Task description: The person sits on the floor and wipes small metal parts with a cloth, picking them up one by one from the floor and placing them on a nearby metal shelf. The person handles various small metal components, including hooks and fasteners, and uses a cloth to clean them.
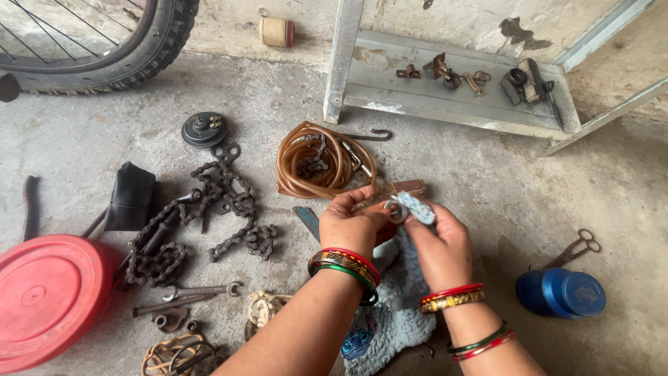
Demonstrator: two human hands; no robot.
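Two hands meet over the concrete floor (570, 188), and between them I see a small metal ring (395, 211) being worked with a grey-blue cloth (415, 207). My left hand (353, 221) has thumb and fingers pinched shut on the ring's edge; my right hand (438, 240) is closed on a bunched corner of the cloth, pressed against the ring, while the rest of the cloth hangs down between the wrists. I judge the ring light, rigid and probably slick if oily — a small thing that could slip out of a loose pinch, so the rim, held edge-on between thumb and forefinger, looks the sound place to hold. It appears pale grey and round with an open centre; finer detail is too small to tell. The cloth looks soft and limp, easy to wad. Just beyond the hands lies a coil of brown hose (323, 160), to the left a dark bicycle chain (229, 202) and a red lid (45, 296). A blue jar (561, 293) and scissors (575, 248) sit to the right — well apart from the hands. A tyre (111, 66) fills the upper left corner.
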